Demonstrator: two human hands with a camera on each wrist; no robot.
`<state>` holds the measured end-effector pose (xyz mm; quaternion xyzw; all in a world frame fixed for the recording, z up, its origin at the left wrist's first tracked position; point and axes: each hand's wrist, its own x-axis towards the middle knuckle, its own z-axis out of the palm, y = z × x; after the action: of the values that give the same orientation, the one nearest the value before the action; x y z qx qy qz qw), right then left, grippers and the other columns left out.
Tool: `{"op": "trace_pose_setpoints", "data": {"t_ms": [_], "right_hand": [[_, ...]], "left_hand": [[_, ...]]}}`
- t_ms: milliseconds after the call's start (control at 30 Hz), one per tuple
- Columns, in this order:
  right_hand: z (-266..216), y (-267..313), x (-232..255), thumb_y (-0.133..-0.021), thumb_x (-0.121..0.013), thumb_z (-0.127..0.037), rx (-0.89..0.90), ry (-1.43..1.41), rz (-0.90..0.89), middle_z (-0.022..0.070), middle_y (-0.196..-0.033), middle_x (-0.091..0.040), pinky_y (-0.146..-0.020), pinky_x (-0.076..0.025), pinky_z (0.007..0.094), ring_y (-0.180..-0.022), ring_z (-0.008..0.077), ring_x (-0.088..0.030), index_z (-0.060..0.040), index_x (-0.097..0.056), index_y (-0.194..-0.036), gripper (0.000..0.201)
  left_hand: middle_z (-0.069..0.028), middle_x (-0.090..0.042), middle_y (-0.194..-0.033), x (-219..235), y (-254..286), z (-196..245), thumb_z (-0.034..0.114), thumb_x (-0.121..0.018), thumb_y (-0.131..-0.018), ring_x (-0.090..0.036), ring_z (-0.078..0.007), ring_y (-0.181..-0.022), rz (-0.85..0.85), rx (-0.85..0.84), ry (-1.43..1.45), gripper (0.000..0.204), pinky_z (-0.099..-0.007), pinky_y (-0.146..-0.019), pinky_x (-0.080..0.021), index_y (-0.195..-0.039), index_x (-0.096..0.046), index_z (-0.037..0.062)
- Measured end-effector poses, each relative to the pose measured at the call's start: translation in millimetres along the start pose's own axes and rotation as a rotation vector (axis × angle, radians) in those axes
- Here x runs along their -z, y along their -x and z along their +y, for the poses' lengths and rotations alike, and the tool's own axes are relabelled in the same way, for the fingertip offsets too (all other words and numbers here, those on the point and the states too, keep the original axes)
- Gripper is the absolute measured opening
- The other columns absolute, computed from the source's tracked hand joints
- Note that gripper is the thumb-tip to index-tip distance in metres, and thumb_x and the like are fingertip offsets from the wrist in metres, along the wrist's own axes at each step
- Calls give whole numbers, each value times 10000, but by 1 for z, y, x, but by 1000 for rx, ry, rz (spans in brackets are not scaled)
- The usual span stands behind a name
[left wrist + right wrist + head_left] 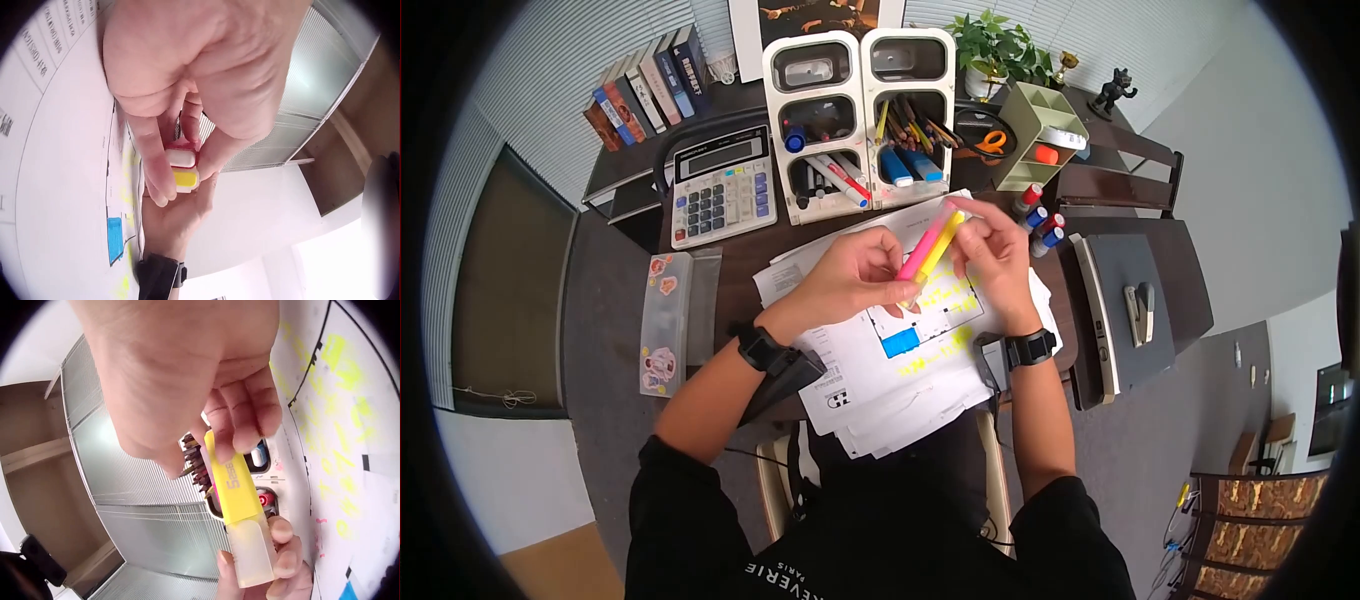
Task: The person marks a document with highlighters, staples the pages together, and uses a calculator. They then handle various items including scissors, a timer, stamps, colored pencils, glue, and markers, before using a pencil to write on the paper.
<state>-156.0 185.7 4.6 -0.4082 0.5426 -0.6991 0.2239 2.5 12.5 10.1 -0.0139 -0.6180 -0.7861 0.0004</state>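
My left hand (848, 272) pinches a pink highlighter (922, 250) and a yellow highlighter (941, 247) together by their lower ends, over the papers. The two pens lie side by side, slanting up to the right. At their upper ends, my right hand (1002, 258) grips the yellow highlighter between thumb and fingers. The right wrist view shows its yellow barrel (234, 487) and the frosted end (251, 550) at the left fingers. Beneath is a stack of papers (820, 350), the top sheet printed with a plan that carries yellow marks and a blue patch (901, 343).
Behind the papers stands a white organizer (860, 120) with pens and pencils. A calculator (722, 190) and a sticker-covered case (665, 325) are at left. Small red and blue bottles (1040, 218), a green holder (1040, 125) and a laptop (1122, 310) bearing a stapler (1140, 315) occupy the right.
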Motion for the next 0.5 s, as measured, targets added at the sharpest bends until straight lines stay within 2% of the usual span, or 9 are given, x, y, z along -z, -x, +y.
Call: {"op": "trace_pose_setpoints", "data": {"t_ms": [100,233,367,433,500], "right_hand": [[3,1,-3,-992,-651,-104,-68,116,61,7,-736,-635,-505,-378,215,-555,45,-502,26,-596,-1301,341],[-5,0,-5,-973,-675,-79,-91,-25,59,20,-788,-675,-499,-391,212,-579,43,-518,38,-608,-1272,328],[2,-2,-3,-973,-673,-76,-92,-49,57,34,-809,-689,-508,-421,217,-589,53,-544,45,-626,-1226,284],[4,-2,-2,-974,-667,-67,-33,-51,177,44,-814,-691,-520,-443,222,-610,65,-572,46,-642,-1178,235],[7,-3,6,-981,-663,-87,10,-28,201,44,-791,-677,-526,-455,228,-602,84,-586,30,-657,-1115,178]], "left_hand": [[-112,-692,-952,1,2,2,58,-730,-925,-749,-223,-870,8,-6,10,269,-287,-663,-610,-986,-468,41],[-117,-690,-954,0,2,4,64,-731,-925,-749,-226,-873,-1,-7,2,276,-287,-663,-609,-996,-465,41],[-129,-687,-959,2,0,1,70,-715,-938,-750,-250,-880,0,-33,16,255,-299,-675,-613,-998,-470,37],[-131,-686,-958,3,1,2,74,-706,-946,-750,-257,-880,22,-58,39,242,-304,-679,-614,-994,-472,35],[-145,-692,-969,6,1,5,87,-661,-976,-745,-270,-897,89,-74,7,196,-314,-696,-608,-981,-470,43]]}}
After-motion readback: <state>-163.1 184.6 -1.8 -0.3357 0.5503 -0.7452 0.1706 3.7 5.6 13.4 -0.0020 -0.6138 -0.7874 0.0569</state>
